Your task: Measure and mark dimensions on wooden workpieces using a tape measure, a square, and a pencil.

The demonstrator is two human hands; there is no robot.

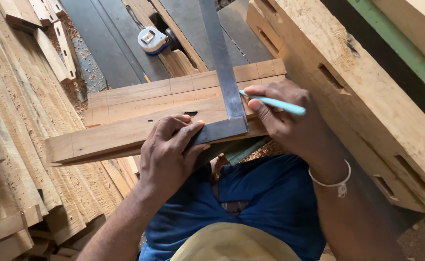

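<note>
A metal try square [224, 77] lies across several wooden planks [140, 99] set side by side. My left hand [170, 152] presses the square's stock against the near plank's edge. My right hand [285, 121] holds a light blue pencil [275, 103], its tip touching the plank right beside the blade. Pencil lines cross the planks to the left of the blade.
A tape measure [150, 39] sits on the dark surface behind the planks. A thick beam with rectangular mortises [362, 92] runs along the right. Stacked rough boards [14, 125] and offcuts fill the left. Sawdust lies around.
</note>
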